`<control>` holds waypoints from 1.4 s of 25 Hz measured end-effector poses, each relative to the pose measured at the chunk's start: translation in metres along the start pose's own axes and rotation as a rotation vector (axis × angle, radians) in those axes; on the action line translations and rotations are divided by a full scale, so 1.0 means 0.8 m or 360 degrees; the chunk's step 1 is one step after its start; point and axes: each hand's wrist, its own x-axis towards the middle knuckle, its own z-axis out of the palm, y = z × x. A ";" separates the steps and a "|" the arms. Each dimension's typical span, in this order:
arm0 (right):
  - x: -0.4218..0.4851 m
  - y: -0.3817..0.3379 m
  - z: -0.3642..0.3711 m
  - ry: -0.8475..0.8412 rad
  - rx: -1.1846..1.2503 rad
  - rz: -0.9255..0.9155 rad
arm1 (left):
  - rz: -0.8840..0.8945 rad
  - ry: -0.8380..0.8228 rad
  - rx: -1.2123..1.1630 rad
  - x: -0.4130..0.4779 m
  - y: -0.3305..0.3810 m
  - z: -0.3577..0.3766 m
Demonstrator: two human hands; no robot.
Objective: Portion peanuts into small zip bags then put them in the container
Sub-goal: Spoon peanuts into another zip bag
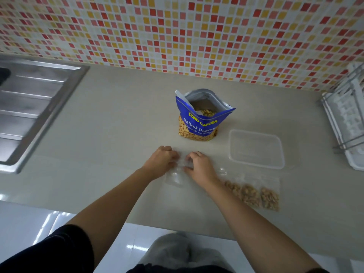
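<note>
A blue bag of salted peanuts stands open on the beige counter, with a white scoop handle sticking out of its mouth. In front of it my left hand and my right hand pinch the top of an empty clear zip bag lying flat on the counter. Three small zip bags filled with peanuts lie side by side to the right of my right forearm. An empty clear plastic container sits right of the peanut bag.
A steel sink drainboard takes up the left end of the counter. A white dish rack stands at the right edge. A mosaic tile wall runs behind. The counter's front edge is near my body.
</note>
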 end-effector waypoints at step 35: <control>-0.016 -0.050 -0.241 0.0653 0.1495 0.0075 | -0.0101 0.0364 -0.1760 0.041 0.155 -0.206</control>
